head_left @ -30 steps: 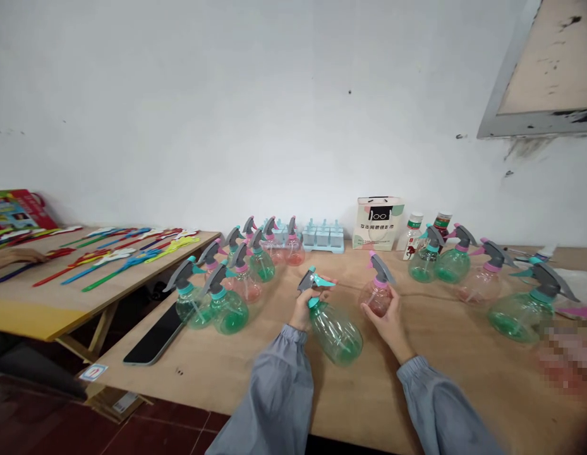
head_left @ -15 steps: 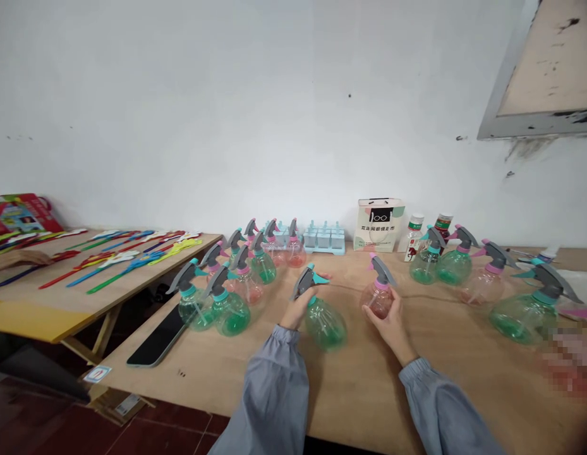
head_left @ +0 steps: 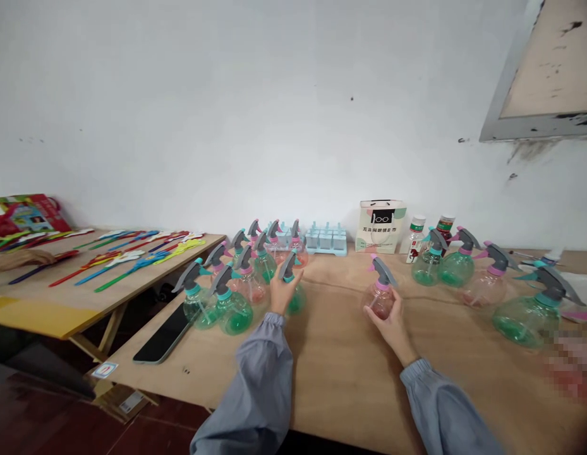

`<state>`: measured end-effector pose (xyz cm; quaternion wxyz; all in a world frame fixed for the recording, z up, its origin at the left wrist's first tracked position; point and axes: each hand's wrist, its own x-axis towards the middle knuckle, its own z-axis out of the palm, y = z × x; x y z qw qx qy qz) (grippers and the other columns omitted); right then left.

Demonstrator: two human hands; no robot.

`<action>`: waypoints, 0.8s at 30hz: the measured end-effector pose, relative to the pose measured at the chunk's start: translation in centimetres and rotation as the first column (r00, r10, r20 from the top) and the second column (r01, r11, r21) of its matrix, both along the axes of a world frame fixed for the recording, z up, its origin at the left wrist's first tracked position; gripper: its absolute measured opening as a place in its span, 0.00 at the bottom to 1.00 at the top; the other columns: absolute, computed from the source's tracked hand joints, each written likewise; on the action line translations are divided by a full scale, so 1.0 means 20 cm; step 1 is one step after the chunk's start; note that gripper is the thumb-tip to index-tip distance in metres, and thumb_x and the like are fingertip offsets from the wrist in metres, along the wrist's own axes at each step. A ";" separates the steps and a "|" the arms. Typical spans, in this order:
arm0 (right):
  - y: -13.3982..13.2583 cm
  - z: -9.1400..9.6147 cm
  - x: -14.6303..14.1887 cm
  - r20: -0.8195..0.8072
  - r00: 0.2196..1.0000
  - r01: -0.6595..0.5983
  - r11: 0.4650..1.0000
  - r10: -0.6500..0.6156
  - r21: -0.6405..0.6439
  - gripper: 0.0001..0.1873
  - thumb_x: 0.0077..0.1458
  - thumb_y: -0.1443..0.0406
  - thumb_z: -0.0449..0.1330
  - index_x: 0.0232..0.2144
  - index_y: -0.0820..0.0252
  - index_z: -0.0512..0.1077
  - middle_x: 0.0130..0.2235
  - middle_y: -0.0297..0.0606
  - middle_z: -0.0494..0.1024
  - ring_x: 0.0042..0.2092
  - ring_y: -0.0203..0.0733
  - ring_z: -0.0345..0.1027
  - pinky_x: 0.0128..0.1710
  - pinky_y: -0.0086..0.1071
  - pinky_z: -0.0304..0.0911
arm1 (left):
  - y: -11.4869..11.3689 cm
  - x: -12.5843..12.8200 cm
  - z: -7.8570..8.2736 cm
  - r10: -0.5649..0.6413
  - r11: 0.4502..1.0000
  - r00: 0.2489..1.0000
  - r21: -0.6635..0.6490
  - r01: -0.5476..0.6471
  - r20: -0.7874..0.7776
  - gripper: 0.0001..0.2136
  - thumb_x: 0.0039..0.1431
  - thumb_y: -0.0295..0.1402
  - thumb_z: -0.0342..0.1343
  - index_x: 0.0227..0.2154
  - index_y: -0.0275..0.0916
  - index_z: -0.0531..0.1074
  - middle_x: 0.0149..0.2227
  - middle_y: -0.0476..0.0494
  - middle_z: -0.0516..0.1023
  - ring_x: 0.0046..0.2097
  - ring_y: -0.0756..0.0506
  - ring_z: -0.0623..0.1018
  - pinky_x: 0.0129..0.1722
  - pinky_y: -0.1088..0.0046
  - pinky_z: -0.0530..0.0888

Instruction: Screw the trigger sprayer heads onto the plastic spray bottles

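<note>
My left hand is wrapped round a green spray bottle with a grey and teal trigger head, standing it upright at the right edge of a cluster of several green and pink spray bottles. My right hand cups a pink spray bottle that stands on the wooden table near its middle. Both arms wear grey sleeves.
More spray bottles stand at the right. Blue moulds, a paper bag and two small bottles line the wall. A black phone lies at the table's left edge. The side table holds coloured sticks.
My left hand carried the green bottle from lying tilted in front of me leftwards and away, standing it up beside the cluster. My right hand stayed on the pink bottle.
</note>
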<state>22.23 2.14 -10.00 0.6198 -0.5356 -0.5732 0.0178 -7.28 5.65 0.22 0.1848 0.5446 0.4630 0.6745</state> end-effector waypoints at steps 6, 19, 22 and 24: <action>0.00 -0.01 0.00 0.002 1.000 0.002 1.000 -0.002 -0.013 0.50 0.44 0.39 0.63 0.59 0.63 0.56 0.54 0.54 0.67 0.55 0.57 0.63 0.55 0.53 0.60 | -0.14 0.00 -0.20 0.228 0.962 0.946 -0.094 -0.255 -0.232 0.36 0.43 0.43 0.68 0.55 0.41 0.61 0.56 0.33 0.68 0.61 0.32 0.67 0.61 0.50 0.60; -0.01 0.02 -0.02 0.003 1.000 -0.013 1.000 0.013 -0.005 0.48 0.46 0.39 0.61 0.59 0.63 0.56 0.54 0.54 0.67 0.56 0.57 0.63 0.55 0.52 0.60 | 0.29 0.00 -0.27 0.351 0.929 0.879 0.001 -0.371 -0.323 0.32 0.55 0.37 0.61 0.59 0.35 0.55 0.58 0.27 0.63 0.63 0.32 0.63 0.61 0.48 0.62; -0.02 0.02 -0.02 0.001 1.000 -0.003 1.000 0.003 -0.008 0.49 0.45 0.38 0.61 0.59 0.64 0.57 0.53 0.55 0.68 0.55 0.57 0.63 0.55 0.52 0.61 | 0.35 0.00 -0.26 0.378 0.914 0.859 -0.008 -0.405 -0.347 0.33 0.56 0.37 0.61 0.60 0.35 0.53 0.58 0.26 0.63 0.63 0.32 0.63 0.59 0.48 0.63; -0.01 0.02 -0.02 0.008 1.000 -0.001 1.000 0.001 0.006 0.49 0.45 0.38 0.61 0.58 0.64 0.57 0.53 0.55 0.68 0.55 0.57 0.64 0.55 0.52 0.61 | 0.38 0.00 -0.26 0.376 0.915 0.861 -0.006 -0.402 -0.341 0.33 0.56 0.38 0.61 0.60 0.36 0.54 0.58 0.26 0.63 0.63 0.32 0.63 0.59 0.49 0.64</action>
